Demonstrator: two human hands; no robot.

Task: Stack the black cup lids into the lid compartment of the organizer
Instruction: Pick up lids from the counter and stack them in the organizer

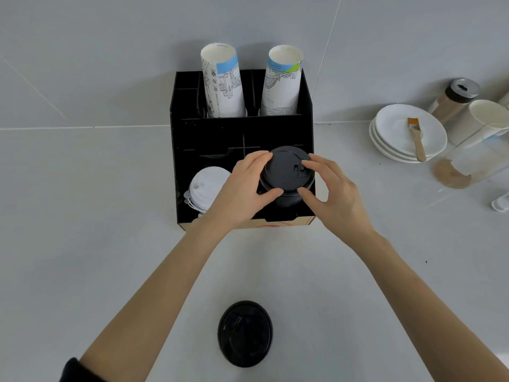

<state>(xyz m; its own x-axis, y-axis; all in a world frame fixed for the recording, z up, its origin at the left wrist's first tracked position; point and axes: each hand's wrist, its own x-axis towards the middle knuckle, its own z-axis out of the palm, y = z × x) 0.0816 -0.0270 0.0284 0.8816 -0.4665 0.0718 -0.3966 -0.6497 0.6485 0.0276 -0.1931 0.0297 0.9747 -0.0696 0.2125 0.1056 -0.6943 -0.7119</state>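
A black organizer [192, 139] stands against the wall on the grey counter. Over its front right compartment I hold a stack of black cup lids [285, 172], top side up. My left hand [242, 188] grips the stack's left rim with thumb and fingers. My right hand [333, 188] grips its right rim the same way. One more black lid [245, 333] lies upside down on the counter near me, between my forearms. White lids [206, 188] fill the front left compartment.
Two stacks of printed paper cups [223, 84] [282, 84] stand in the organizer's back slots. At the right are stacked white saucers [396, 133] with a small brush [416, 139], a shaker jar [454, 97] and a clear container [473, 153].
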